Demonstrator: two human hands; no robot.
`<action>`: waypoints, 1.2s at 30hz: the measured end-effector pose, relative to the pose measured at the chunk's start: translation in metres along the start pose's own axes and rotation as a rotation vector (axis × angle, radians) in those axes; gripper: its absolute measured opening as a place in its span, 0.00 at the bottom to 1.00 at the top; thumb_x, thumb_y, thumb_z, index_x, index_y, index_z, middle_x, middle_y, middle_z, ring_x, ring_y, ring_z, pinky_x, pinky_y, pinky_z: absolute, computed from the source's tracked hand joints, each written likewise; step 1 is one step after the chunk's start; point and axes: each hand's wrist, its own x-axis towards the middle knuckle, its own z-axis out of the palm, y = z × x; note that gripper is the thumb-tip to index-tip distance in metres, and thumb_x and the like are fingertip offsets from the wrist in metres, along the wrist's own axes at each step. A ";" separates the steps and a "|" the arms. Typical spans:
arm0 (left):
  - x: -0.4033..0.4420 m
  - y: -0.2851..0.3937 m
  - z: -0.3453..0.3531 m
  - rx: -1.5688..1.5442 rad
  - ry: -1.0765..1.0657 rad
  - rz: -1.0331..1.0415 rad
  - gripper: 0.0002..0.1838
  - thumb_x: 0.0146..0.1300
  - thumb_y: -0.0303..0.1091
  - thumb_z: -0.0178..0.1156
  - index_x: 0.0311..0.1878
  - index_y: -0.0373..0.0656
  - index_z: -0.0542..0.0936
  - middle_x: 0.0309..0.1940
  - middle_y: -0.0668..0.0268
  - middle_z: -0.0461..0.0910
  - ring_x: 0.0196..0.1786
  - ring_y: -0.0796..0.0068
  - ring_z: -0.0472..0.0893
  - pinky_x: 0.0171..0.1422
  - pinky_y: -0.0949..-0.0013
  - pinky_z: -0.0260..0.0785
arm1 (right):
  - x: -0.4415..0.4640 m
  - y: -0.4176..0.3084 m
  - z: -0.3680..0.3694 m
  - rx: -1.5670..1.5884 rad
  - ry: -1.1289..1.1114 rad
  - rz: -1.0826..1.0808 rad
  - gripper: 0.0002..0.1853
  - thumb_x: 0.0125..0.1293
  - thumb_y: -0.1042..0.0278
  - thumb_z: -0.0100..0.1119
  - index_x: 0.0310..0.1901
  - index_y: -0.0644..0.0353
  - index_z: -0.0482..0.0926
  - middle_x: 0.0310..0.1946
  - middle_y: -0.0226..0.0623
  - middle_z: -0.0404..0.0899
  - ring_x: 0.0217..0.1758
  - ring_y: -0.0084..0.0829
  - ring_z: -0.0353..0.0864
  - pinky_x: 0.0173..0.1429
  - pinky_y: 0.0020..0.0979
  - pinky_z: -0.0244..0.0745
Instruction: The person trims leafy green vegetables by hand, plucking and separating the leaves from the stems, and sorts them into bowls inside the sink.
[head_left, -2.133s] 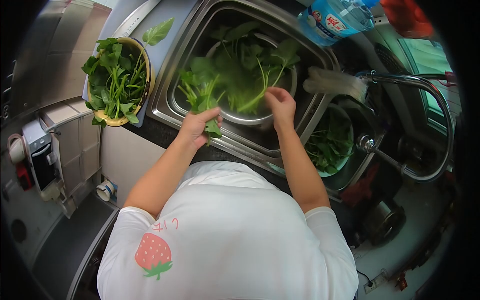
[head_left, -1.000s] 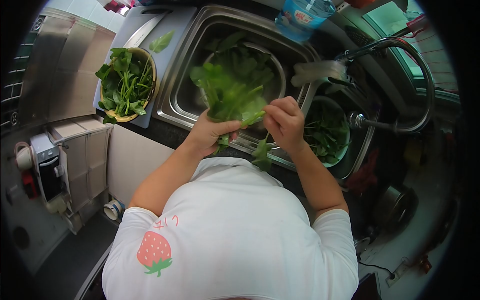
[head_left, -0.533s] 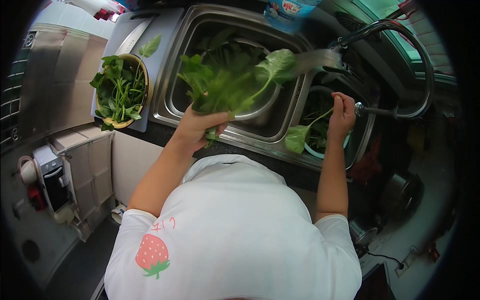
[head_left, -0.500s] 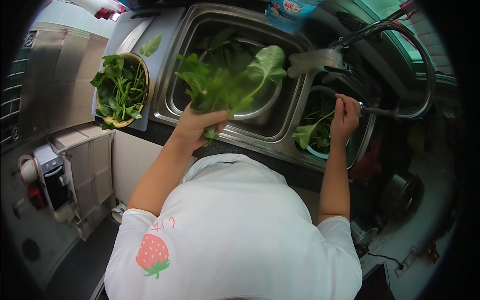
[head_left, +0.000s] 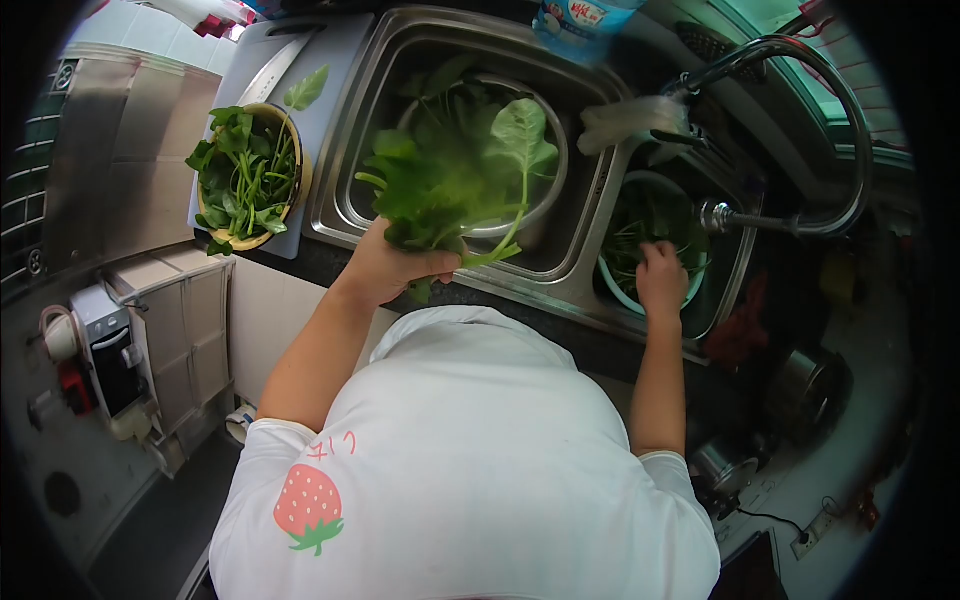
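Note:
A bunch of leafy greens (head_left: 425, 195) is gripped in my left hand (head_left: 390, 265), over the front edge of the large sink basin (head_left: 335, 195). One long stem with a broad leaf sticks out to the right of the bunch. Behind it, a round metal bowl (head_left: 560, 160) with more greens sits in the basin. My right hand (head_left: 661, 278) reaches down into the light-coloured bowl (head_left: 612, 283) of greens in the smaller right basin. Its fingers are bent down among the leaves, and what they hold, if anything, is hidden.
Left of the sink, a yellow bowl (head_left: 304, 165) of greens stands on a cutting board (head_left: 335, 70), beside a knife (head_left: 272, 70) and a loose leaf. A curved faucet (head_left: 862, 150) rises at the right. A blue bottle (head_left: 585, 22) stands behind the sink.
My right hand has moved from the left hand's bunch over to the right basin and down into the bowl; the leafy stem it held is no longer distinct. My left hand still grips the bunch.

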 end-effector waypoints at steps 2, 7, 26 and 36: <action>-0.001 -0.002 0.001 0.080 -0.032 -0.015 0.21 0.46 0.16 0.64 0.45 0.37 0.73 0.32 0.62 0.77 0.30 0.74 0.77 0.33 0.71 0.71 | 0.023 -0.047 -0.049 0.417 0.130 -0.080 0.10 0.57 0.69 0.57 0.41 0.54 0.81 0.31 0.30 0.77 0.30 0.34 0.77 0.34 0.30 0.71; -0.006 -0.005 0.001 0.337 -0.088 0.034 0.21 0.46 0.17 0.65 0.46 0.37 0.74 0.34 0.64 0.79 0.36 0.73 0.79 0.40 0.70 0.73 | 0.042 -0.129 -0.064 1.571 -0.749 0.197 0.07 0.62 0.67 0.58 0.39 0.58 0.81 0.22 0.22 0.71 0.21 0.12 0.62 0.24 0.15 0.54; 0.006 -0.035 -0.012 0.648 0.236 0.145 0.20 0.52 0.23 0.64 0.50 0.40 0.74 0.38 0.69 0.78 0.40 0.80 0.75 0.46 0.74 0.69 | 0.024 -0.133 -0.057 1.440 -0.076 -0.176 0.03 0.60 0.77 0.59 0.35 0.63 0.80 0.31 0.28 0.78 0.35 0.20 0.74 0.40 0.20 0.68; -0.004 -0.028 -0.022 0.455 0.296 -0.018 0.18 0.49 0.21 0.65 0.43 0.39 0.73 0.34 0.69 0.74 0.35 0.81 0.76 0.37 0.75 0.72 | 0.034 -0.149 -0.075 0.351 0.119 -0.510 0.08 0.51 0.77 0.57 0.33 0.54 0.78 0.29 0.30 0.75 0.33 0.34 0.74 0.32 0.31 0.71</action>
